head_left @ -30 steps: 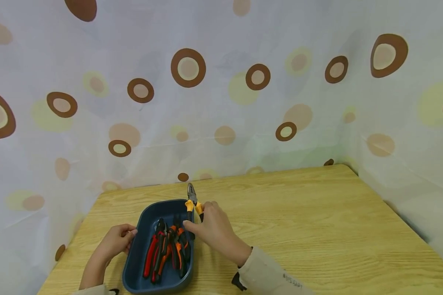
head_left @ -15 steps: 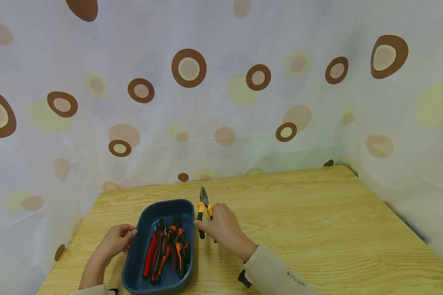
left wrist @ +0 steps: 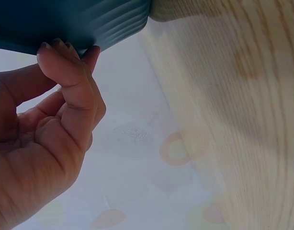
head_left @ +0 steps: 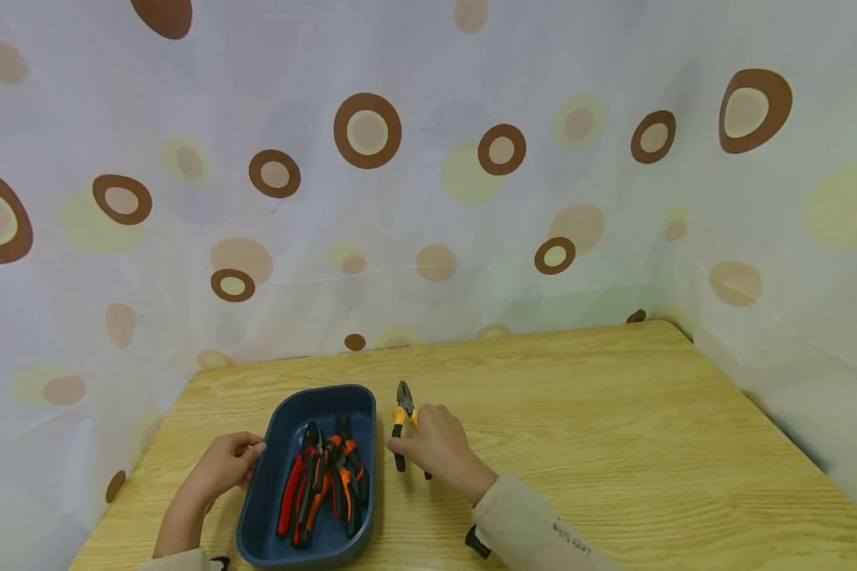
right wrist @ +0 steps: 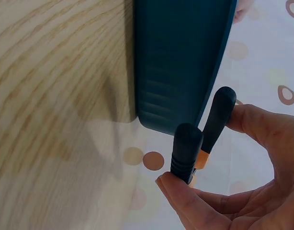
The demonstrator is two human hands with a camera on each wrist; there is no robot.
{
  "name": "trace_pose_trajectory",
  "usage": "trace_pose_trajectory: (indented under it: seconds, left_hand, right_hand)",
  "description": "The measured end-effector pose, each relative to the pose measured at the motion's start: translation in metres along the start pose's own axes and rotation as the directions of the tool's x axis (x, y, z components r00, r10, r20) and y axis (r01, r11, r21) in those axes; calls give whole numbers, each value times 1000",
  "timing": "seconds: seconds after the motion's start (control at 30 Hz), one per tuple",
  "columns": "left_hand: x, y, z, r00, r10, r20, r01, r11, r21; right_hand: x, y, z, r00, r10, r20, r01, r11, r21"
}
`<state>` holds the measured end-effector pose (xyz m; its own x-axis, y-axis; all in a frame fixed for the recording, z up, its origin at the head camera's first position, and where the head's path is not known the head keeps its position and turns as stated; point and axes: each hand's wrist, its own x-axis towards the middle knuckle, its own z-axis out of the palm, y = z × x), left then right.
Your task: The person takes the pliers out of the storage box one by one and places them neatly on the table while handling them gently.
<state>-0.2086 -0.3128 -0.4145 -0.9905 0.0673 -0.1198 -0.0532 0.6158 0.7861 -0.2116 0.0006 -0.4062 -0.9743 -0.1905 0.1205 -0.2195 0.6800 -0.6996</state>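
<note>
My right hand [head_left: 439,448] holds combination pliers [head_left: 405,400] with yellow-and-black handles just right of the blue plastic bin [head_left: 246,523]. Their grey head points away from me. In the right wrist view, thumb and fingers grip the two spread black handles [right wrist: 186,148], above the table. My left hand [head_left: 221,468] is at the bin's left side; in the left wrist view its bent fingers [left wrist: 65,72] hold the rim. Inside the bin lie several pliers with red-and-black handles [head_left: 290,496] and orange-and-black handles [head_left: 350,496], overlapping one another.
The wood-grain table [head_left: 614,444] stretches to the right of the bin. Behind it and along both sides hangs a white sheet [head_left: 428,198] printed with brown, tan and yellow circles.
My right hand has carried the yellow-and-black pliers from over the bin's right rim to the right, then lower and toward me. The left hand and the bin have stayed put.
</note>
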Motion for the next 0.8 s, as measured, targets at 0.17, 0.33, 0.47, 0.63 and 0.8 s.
trace_pose_trajectory:
  seconds: [0.17, 0.33, 0.47, 0.63, 0.8]
  left_hand:
    - [0, 0, 0, 1000, -3, 0, 3, 1000, 8]
    - [0, 0, 0, 1000, 2, 3, -2, 1000, 11]
    - [0, 0, -1, 1000, 6, 4, -6, 1000, 13]
    - [0, 0, -2, 1000, 8, 6, -8, 1000, 15]
    - [1, 0, -2, 1000, 6, 9, -6, 1000, 16]
  right_hand:
    - [0, 3, 5, 1000, 12, 13, -12, 1000, -28]
    - [0, 5, 11, 999, 13, 33, -11, 999, -47]
    - [0, 6, 16, 998, 22, 57, -19, 998, -65]
    - [-1, 6, 20, 996, 41, 82, -33, 996, -89]
    - [-2, 5, 21, 993, 56, 103, -46, 994, -99]
